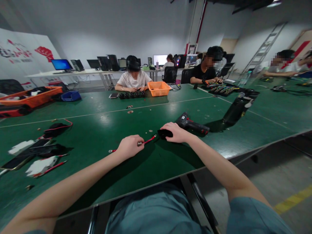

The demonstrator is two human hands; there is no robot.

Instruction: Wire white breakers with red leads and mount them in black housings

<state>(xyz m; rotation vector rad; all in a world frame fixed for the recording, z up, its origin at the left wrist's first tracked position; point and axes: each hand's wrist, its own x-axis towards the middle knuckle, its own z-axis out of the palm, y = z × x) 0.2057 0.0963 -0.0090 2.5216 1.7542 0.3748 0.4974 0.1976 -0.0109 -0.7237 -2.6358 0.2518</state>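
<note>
My left hand (131,147) is closed around a short red cable (149,140) with metal ring lugs at its ends. One lug sticks out past the fingers toward the right, and the other shows behind the hand on the left. A small metal piece (139,143) sits at the fingertips; its kind is unclear. To the right, my right hand (177,132) grips a small black object (165,133), mostly covered by the fingers, so I cannot make out its kind. Just beyond that hand lies a black cordless power driver (195,126) on the green table (136,182).
A black bottle (240,109) stands to the right. On the left are white blocks (42,165) with red cables and a phone (17,161). Orange bins (159,89) and a blue tray (70,96) are farther back. Across the table, co-workers (133,79) sit working.
</note>
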